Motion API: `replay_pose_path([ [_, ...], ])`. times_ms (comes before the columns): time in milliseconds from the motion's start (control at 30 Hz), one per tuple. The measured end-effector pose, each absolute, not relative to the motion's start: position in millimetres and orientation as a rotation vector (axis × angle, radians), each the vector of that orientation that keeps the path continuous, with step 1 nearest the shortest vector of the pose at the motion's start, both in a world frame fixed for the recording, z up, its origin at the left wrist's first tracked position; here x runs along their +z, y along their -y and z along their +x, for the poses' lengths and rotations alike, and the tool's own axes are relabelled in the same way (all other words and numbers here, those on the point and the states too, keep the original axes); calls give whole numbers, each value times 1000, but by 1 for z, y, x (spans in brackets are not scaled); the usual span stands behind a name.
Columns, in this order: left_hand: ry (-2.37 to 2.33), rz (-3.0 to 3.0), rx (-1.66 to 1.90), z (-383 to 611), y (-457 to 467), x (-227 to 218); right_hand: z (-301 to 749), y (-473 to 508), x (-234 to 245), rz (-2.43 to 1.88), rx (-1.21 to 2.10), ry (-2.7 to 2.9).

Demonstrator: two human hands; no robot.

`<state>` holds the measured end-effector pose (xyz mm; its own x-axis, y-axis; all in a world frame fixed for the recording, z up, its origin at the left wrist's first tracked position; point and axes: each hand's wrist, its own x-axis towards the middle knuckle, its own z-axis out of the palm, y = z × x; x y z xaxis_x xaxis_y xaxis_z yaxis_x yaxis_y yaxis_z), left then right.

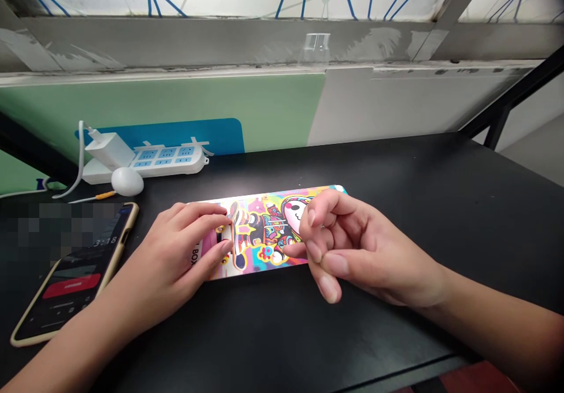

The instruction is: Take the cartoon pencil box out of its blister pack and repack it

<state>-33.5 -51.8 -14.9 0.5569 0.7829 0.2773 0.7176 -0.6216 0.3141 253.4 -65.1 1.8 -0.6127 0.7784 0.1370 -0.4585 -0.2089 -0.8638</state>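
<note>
Cartoon-printed flat box (264, 234) lies near the middle of the black counter (409, 193), long side running across. Left hand (163, 264) rests its fingers (198, 219) on the box's left end, slightly apart, not clamped. Right hand (365, 252) sits over the right end, fingers (328, 287) loosely curled (whether they touch the print, I cannot tell). Gold-cased smartphone (74, 275) lies near the left edge; power strip (167, 161) with white charger (110, 149) sits toward the back-left corner.

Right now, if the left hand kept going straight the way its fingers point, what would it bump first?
Probably the right hand. The left hand already has its fingertips on the colorful box, so it would slide across the box and reach the right hand, though depth is hard to judge here.
</note>
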Motion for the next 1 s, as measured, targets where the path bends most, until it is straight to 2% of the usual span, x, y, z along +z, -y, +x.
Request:
replay_pose_path([
  [633, -1282, 2636, 602, -32, 52, -15, 254, 69, 4, -437, 1915, 1216],
  [1000, -1273, 2631, 596, -31, 51, -15, 255, 73, 9, -527, 1784, 1328],
])
